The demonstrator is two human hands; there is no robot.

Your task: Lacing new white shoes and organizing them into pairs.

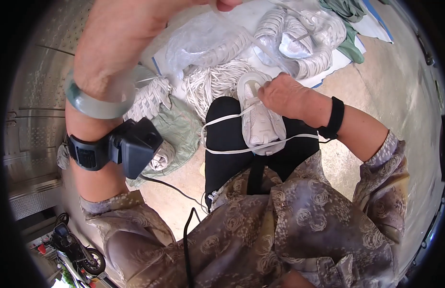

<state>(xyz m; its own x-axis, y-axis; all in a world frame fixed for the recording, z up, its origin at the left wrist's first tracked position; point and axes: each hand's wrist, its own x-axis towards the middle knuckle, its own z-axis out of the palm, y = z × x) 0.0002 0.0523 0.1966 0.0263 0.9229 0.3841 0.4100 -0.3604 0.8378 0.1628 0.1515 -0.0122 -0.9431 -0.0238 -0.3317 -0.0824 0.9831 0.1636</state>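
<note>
A pale beige sneaker [263, 126] rests on my lap, its opening pointing away from me. My right hand [284, 95] is closed at the shoe's upper right side, by the collar and tongue. White shoelace [220, 152] loops out to the left of the shoe and back across its toe end. My left hand [203, 6] is raised at the upper edge, partly cut off, with its fingers pinched on a lace. From there the white lace [261, 44] slants down to my right hand. The right fingertips are partly hidden.
Beyond my knees lie a heap of loose white laces [210, 84], a clear plastic bag [189, 45] and bundled laces [323, 62]. More laces [148, 98] lie on a green sack [177, 127], with a rolled bundle [162, 156] nearby. A black cable [174, 188] hangs beside my left leg.
</note>
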